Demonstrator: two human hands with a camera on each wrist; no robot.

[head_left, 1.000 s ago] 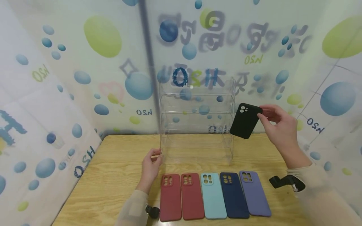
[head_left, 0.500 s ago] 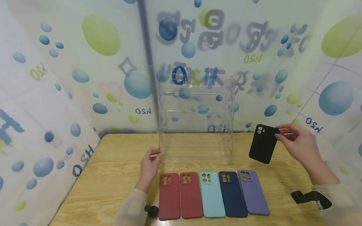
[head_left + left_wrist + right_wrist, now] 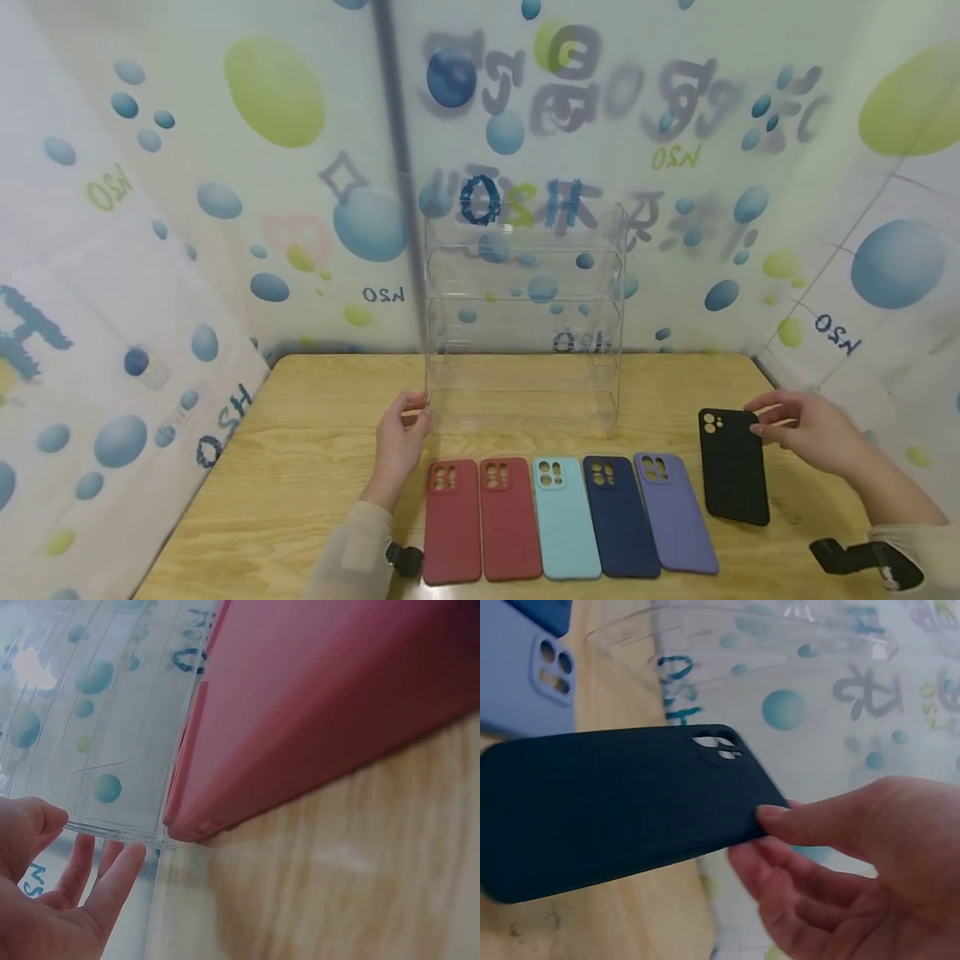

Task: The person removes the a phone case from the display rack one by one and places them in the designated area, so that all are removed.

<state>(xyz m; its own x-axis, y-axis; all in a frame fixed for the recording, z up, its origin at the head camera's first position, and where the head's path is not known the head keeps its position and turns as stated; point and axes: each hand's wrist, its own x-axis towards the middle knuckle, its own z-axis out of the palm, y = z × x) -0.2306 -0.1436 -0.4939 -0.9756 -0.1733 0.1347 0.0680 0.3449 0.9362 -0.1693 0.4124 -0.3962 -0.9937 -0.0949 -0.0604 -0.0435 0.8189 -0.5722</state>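
My right hand (image 3: 810,429) pinches a black phone case (image 3: 733,467) by its upper right corner. The thumb lies on the back face, and curled fingers are behind it in the right wrist view. The case is tilted, just right of a purple phone case (image 3: 677,512); whether its lower end touches the table cannot be told. My left hand (image 3: 402,432) holds the lower left edge of a clear tiered display rack (image 3: 522,408). In the left wrist view, thumb and fingers are on opposite sides of the rack's edge (image 3: 112,831).
In front of the rack, a row on the wooden table (image 3: 315,467) holds two red phone cases (image 3: 452,533), a light blue one (image 3: 567,529), a navy one (image 3: 622,529) and the purple one. A patterned wall covering (image 3: 300,192) stands behind.
The right hand has carried the black case down and to the right, away from the rack's side to beside the purple case. My left hand has stayed at the rack's edge.
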